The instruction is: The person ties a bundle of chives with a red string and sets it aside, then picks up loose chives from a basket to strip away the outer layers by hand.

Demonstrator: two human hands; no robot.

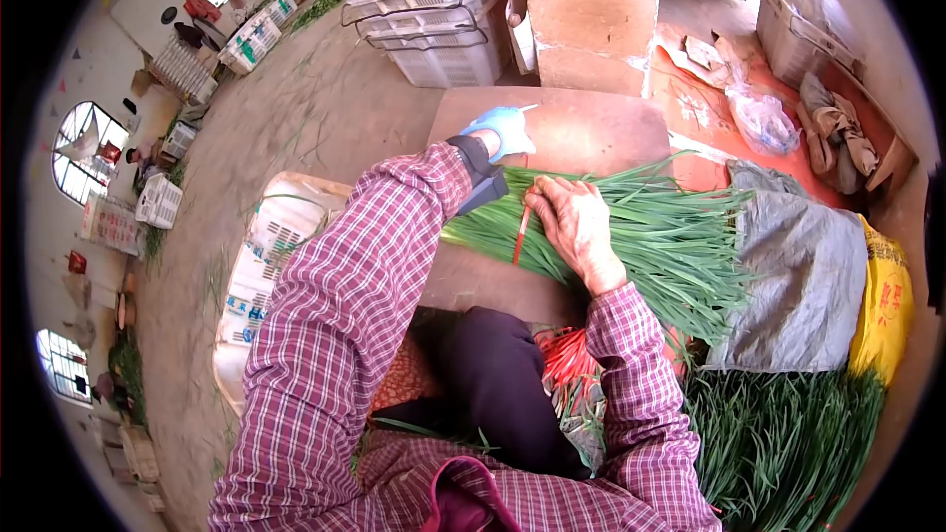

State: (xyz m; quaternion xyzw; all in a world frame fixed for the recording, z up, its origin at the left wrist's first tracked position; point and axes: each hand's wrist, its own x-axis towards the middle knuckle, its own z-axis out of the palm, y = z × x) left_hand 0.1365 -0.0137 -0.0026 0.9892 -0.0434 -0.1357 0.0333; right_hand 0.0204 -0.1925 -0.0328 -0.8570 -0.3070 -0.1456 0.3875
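A bundle of long green chives (645,222) lies across the brown board (591,123), its leaf tips fanned out to the right. Around its left part runs a thin red tie (520,236). My right hand (576,227) rests on top of the bundle, fingertips pinched at the tie. My left hand (503,130), in a blue glove, is closed above the board, just beyond the bundle's far edge. A pale narrow tip pokes out from the glove; I cannot tell what the fingers grip. A dark cuff (480,175) wraps the left wrist and covers the bundle's stem end.
More dark green chives (788,443) lie at the lower right, below a grey sheet (793,281) and a yellow bag (882,300). Red ties (569,365) sit by my knee. A white crate (258,276) stands left; stacked crates (443,54) rise beyond the board beside a pillar (588,15).
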